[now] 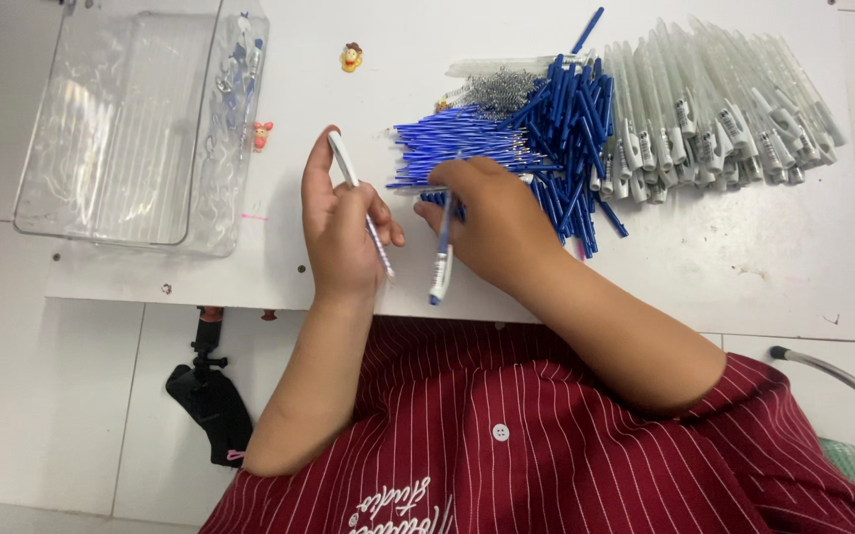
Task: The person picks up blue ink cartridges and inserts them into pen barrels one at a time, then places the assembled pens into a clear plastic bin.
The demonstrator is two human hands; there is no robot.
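Pen barrel (360, 203): clear, slim, pinched in left hand (341, 232) fingers, tip slanting toward the body
Blue refill (442, 252): clamped in right hand (492, 220) fingers, hanging past the counter (744, 267) edge
Position: barrel just left of the refill, ends apart
Risk: likely slip of the refill off the edge, given its overhang
Nearby: blue refill pile (536, 158), clear barrel heap (714, 109), plastic tray (131, 119)

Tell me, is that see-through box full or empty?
Nearly empty. The clear box shows its bare ribbed bottom; only a few small bits lie along its right wall.
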